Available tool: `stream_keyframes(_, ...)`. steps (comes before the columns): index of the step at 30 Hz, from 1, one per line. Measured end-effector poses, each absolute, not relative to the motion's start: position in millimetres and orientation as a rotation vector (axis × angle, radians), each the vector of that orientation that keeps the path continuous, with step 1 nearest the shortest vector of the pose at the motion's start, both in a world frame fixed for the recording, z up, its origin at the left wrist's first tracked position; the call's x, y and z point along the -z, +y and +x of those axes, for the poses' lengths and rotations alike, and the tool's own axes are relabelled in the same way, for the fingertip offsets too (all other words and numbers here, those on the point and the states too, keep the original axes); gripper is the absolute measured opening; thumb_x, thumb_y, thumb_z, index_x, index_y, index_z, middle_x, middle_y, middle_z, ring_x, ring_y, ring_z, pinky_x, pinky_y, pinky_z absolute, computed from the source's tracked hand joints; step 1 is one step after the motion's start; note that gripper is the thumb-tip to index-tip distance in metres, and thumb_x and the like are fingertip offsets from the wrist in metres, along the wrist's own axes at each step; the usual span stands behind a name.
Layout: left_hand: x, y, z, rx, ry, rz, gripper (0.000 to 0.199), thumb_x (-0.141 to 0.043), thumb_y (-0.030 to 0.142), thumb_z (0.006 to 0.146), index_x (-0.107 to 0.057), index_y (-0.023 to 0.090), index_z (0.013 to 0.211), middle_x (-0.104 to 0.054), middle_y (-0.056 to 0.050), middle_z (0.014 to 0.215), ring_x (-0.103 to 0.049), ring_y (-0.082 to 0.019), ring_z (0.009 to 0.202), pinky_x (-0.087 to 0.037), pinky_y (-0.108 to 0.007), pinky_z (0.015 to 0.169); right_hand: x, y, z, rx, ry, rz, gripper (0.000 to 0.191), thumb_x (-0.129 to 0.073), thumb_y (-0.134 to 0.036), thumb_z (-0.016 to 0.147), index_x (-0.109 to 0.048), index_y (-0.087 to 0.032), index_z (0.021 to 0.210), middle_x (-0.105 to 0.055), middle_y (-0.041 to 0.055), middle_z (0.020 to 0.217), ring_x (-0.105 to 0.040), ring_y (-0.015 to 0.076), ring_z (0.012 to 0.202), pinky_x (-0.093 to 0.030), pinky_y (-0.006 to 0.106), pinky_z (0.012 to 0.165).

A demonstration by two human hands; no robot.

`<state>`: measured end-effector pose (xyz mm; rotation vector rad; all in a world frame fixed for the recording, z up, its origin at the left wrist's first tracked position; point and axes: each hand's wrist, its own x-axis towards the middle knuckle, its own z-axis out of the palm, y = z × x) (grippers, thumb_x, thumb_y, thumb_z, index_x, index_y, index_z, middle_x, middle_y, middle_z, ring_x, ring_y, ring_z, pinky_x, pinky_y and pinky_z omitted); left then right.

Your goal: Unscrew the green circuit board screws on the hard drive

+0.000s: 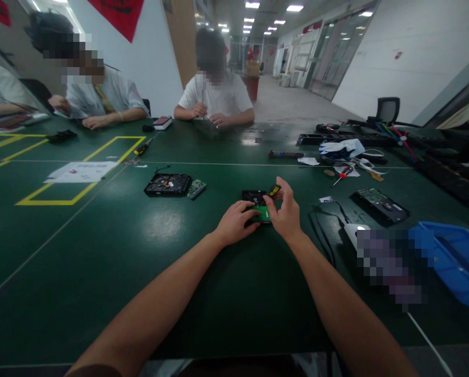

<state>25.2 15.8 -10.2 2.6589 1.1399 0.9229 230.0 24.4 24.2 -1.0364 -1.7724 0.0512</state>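
Screwdriver (274, 190) slants up rightward, pinched in the right hand (287, 213); the left hand (236, 222) holds a green board (264, 214).

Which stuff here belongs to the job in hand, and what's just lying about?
In hand:
small black hard drive
green circuit board, under the left hand
yellow-black screwdriver, in the right hand

Apparently lying about:
larger hard drive, left
loose circuit board
red screwdriver
gloves
blue tray

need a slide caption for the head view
At a green table, the left hand touches a circuit board; the right hand holds a yellow-black tool.
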Motion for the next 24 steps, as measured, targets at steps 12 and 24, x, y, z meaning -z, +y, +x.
stream_keyframes(12, 13.5, 17.4, 25.4, -0.953, 1.127, 2.66, 0.034, -0.072, 0.037, 0.09, -0.069, 0.023, 0.121, -0.059, -0.013, 0.136, -0.055, -0.032, 0.129, -0.052, -0.054, 0.106, -35.3, 28.7, 223.1, -0.092, -1.775, -1.028, 0.059, -0.058, -0.03, 0.098, -0.038, -0.033, 0.153, -0.057, 0.011, 0.144, -0.067, 0.0284, 0.108, -0.06, 0.052, 0.092)
stream_keyframes(24, 11.4, 15.8, 24.6, -0.957, 1.128, 2.658, 0.035, -0.068, 0.041, 0.093, -0.07, 0.023, 0.123, -0.06, -0.013, 0.134, -0.055, -0.032, 0.128, -0.051, -0.053, 0.106, -94.1, 17.8, 231.7, -0.055, -1.924, -1.038, 0.031, -0.057, -0.033, 0.101, -0.068, -0.029, 0.129, -0.066, 0.0091, 0.117, -0.067, 0.0241, 0.097, -0.059, 0.045, 0.088)
